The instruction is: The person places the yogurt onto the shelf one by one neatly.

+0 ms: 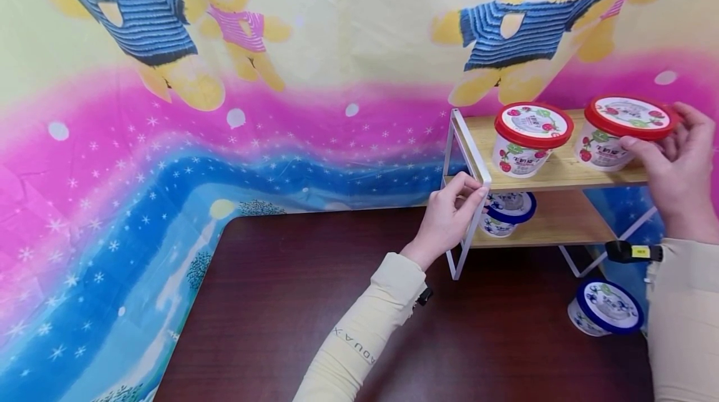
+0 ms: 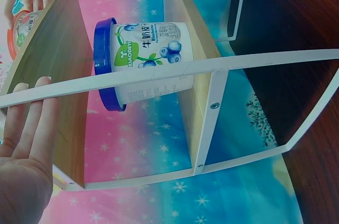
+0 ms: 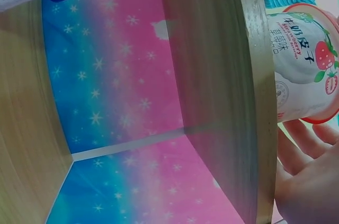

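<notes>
My right hand [image 1: 682, 171] holds a strawberry tub [image 1: 603, 151] with a red lid at the right of the top board [image 1: 567, 178] of a two-tier shelf. The thumb lies on the tub's near side, and the other fingers are partly hidden behind it. My left hand [image 1: 446, 218] grips the shelf's white metal frame [image 1: 469, 146] at its left front corner. In the left wrist view its fingers [image 2: 39, 128] reach up to the bar. Left of the held tub stands another red-lidded strawberry tub [image 1: 519, 155]. A blue-lidded blueberry tub [image 2: 153, 49] is on the lower board, near the left hand.
Another blue-lidded tub [image 1: 590, 321] stands on the dark brown table [image 1: 314, 302], in front of the shelf's right end. Behind the table and shelf hangs a colourful cloth [image 1: 348, 158] printed with bears and snowflakes.
</notes>
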`<state>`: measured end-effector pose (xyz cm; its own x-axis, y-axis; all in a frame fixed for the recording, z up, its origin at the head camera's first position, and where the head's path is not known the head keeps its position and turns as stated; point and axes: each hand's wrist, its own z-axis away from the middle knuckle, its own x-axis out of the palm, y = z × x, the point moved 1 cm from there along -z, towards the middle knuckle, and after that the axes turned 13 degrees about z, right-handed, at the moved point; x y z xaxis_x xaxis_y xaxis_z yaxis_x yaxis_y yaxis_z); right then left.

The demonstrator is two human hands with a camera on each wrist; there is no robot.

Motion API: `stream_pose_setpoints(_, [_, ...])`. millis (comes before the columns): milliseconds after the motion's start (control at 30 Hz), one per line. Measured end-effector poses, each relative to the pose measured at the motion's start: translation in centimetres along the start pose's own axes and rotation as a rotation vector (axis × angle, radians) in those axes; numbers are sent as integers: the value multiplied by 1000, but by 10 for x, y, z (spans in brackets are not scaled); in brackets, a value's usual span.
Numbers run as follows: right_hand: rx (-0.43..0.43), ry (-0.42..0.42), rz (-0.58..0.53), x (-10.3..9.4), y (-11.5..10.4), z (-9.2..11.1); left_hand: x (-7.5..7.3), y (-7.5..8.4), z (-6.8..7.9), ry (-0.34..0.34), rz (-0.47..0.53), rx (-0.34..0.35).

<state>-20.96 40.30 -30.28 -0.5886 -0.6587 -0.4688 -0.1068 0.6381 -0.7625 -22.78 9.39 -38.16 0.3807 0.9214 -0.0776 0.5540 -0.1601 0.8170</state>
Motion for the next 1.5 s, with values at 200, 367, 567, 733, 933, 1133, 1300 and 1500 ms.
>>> stream_pose_setpoints(200, [-1, 50, -7, -1, -2, 2, 0, -1, 0, 2, -5, 12])
stream_pose_setpoints(367, [1, 81, -10, -4, -6, 4, 0, 0, -1, -2, -6, 18])
stream_pose_setpoints(567, [15, 97, -27, -5, -11, 7, 0, 0, -1, -2, -2, 26])
stream_pose_setpoints(733, [17, 117, -31, -7, -17, 11, -1, 1, -1, -1, -1, 24])
stream_pose_setpoints(933, [33, 136, -40, -9, -20, 16, 0, 1, -1, -1, -3, 19])
stream_pose_setpoints(1133, [2, 153, -50, -11, -15, 17, 0, 1, -1, 4, -6, 16])
stream_pose_setpoints(1300, [-24, 161, -52, -13, -15, 21, 0, -1, -2, 13, -27, 37])
stream_pose_setpoints(1500, [0, 167, -77, -15, -15, 27, 0, -3, -2, 16, -43, 38])
